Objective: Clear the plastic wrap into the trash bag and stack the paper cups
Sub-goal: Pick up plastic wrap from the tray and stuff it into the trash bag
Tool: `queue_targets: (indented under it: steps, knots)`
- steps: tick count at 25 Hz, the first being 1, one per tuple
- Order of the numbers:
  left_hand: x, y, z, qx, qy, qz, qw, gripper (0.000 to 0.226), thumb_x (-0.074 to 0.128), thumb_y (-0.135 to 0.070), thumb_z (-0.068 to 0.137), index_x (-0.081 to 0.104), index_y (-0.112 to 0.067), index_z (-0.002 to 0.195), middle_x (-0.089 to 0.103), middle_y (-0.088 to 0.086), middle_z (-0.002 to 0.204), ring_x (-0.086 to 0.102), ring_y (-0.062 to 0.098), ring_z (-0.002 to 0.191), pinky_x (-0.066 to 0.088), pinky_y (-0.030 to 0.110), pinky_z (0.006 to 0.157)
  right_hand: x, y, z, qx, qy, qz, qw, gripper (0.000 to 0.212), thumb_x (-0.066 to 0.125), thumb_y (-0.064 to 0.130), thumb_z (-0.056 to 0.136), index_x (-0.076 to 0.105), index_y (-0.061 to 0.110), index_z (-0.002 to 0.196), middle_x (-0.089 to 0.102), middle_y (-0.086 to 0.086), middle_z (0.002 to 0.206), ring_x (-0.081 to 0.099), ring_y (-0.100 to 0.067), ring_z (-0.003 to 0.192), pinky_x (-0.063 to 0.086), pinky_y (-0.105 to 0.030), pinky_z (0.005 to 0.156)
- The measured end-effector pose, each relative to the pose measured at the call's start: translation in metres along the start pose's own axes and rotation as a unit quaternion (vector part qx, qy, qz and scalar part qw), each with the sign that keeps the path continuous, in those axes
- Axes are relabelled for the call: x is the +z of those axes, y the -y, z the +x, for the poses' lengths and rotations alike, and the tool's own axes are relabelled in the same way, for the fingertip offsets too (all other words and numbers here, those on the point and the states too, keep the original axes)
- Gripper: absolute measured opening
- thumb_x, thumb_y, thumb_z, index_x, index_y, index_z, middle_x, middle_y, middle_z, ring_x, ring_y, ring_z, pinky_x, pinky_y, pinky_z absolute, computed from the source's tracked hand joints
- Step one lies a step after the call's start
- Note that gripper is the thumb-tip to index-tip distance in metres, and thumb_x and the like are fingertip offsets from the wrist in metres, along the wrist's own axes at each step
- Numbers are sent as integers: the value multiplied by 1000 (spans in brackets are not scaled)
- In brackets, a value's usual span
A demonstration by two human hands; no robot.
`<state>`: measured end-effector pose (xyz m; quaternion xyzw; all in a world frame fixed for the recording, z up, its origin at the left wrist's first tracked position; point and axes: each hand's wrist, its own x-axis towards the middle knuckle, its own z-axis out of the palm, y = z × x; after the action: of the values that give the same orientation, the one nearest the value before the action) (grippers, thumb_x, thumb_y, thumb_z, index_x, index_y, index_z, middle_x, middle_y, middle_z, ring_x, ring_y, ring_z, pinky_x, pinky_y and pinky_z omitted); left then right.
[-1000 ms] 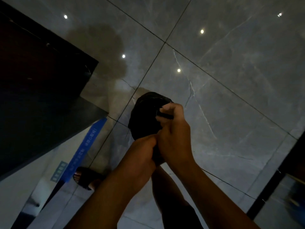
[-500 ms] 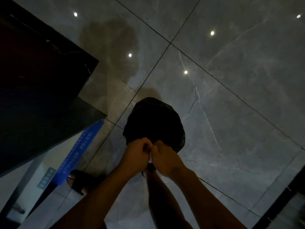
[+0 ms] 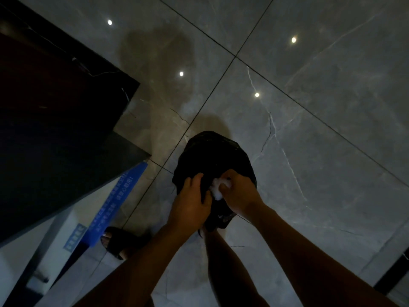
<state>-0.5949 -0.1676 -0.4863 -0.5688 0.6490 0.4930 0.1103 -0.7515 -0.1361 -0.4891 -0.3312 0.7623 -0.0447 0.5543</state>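
A black trash bag hangs low over the grey tiled floor, in the middle of the head view. My left hand grips the bag's near edge. My right hand is closed on a crumpled wad of clear plastic wrap at the bag's mouth, between the two hands. No paper cups are in view.
A dark counter with a sharp corner fills the left side. Below it runs a white panel with a blue sign strip. My sandalled foot stands beside it. The glossy floor reflects ceiling lights. A dark frame edges the lower right.
The hands have moved apart at the top of the bag, and the bag's mouth has widened. The white plastic wrap now shows in my right hand at the opening.
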Motion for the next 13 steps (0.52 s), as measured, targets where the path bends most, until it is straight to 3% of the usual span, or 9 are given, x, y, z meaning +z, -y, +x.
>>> queue_targets:
  steps: [2,5,7,10,13]
  knots:
    - [-7,9,-1,22,5,156,988,54,52,-31,98,34,-22,148,41,6,144,48,22,127,48,37,103,-9,-5,5,15,-37,-25,999,20,54,21,98,61,13,115,57,2,87,58,-15,82,39,-20,64]
    - [-17,24,-5,61,64,289,953,66,51,-36,97,23,-18,154,22,11,159,24,27,146,29,39,118,-17,-12,6,32,-46,-35,998,27,55,20,95,56,13,121,58,-1,91,66,-26,92,46,-30,73]
    - [-18,38,-4,47,119,320,939,73,50,-34,97,13,-16,158,5,14,164,8,30,151,19,42,123,-14,-10,0,53,-49,-16,997,33,59,22,94,51,13,124,59,-4,98,65,-29,100,49,-34,78]
    - [-29,52,-5,18,164,320,933,78,51,-29,98,3,-19,159,-13,10,165,1,29,152,16,43,124,-5,-6,-16,84,-32,19,996,51,62,31,95,42,15,140,64,-11,118,63,-31,112,52,-40,88]
    - [-46,53,-12,17,142,304,942,79,53,-30,96,5,-24,159,-10,9,165,7,27,152,21,40,121,1,-6,-34,110,-33,41,992,40,56,35,99,47,18,135,60,-6,106,62,-25,101,48,-32,81]
